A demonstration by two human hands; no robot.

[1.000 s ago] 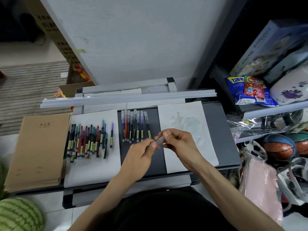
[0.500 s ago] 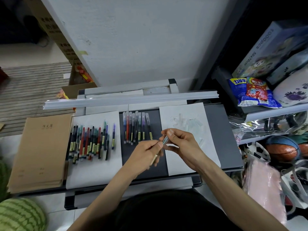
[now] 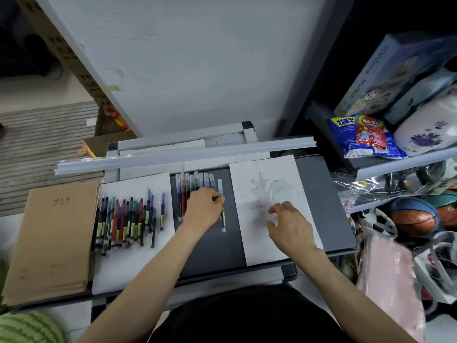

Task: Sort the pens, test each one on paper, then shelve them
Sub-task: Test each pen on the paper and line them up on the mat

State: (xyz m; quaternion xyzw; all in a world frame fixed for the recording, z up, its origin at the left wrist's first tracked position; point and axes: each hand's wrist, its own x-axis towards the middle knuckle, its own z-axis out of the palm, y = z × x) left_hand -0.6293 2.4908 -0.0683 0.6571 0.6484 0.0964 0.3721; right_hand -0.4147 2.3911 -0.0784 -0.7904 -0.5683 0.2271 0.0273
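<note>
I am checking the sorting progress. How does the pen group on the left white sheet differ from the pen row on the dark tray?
The pen group is larger and crowded, some pens askew; the pen row is smaller and neatly parallel. The left hand pinches one pen at the pen row's right end; nothing touches the pen group. Both lie lengthwise, away from the person.

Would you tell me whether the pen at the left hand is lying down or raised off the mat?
Lying down: the pen rests flat along the dark mat, with the left hand pinching its middle.
</note>
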